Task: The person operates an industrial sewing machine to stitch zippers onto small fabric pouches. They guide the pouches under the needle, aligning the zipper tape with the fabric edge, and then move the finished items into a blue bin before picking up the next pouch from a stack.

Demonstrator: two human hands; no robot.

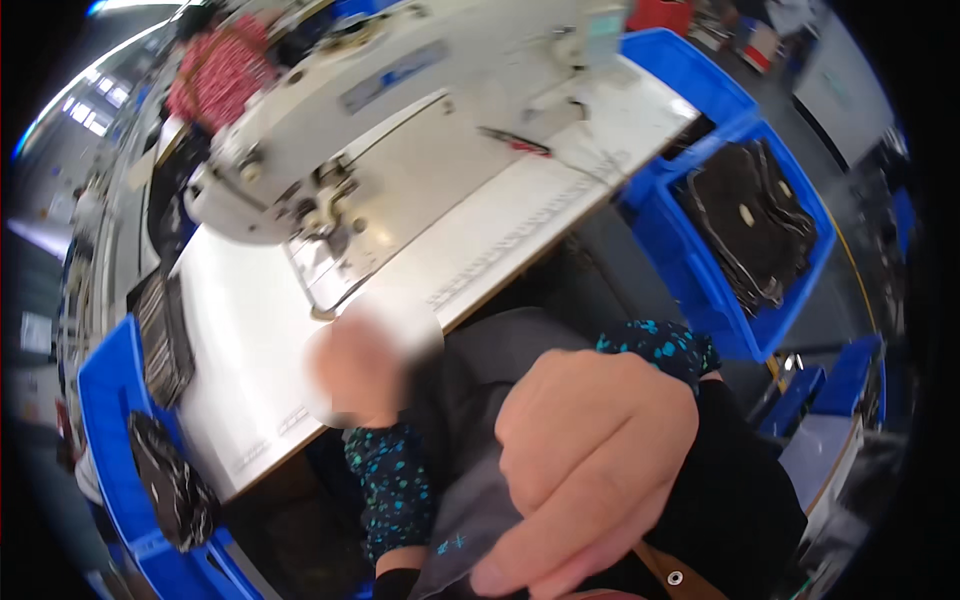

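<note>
My right hand (600,450) is raised close to the camera, its fingers curled and closed; whatever they hold, if anything, is hidden. My left hand (355,365) is a smeared patch at the front edge of the white table (235,350), so its fingers cannot be made out. Beyond it stands a white industrial sewing machine (400,85), its needle area (325,215) just past that hand. A dark grey apron (510,345) covers my lap, between my two dark, blue-speckled sleeves (390,485).
At right, a blue bin (690,290) holds stacked dark fabric pieces (755,220). Another blue bin (105,410) on the left holds dark striped pieces (165,480). A slim tool with red on it (515,140) lies by the machine. A person in red patterned clothing (225,75) sits beyond.
</note>
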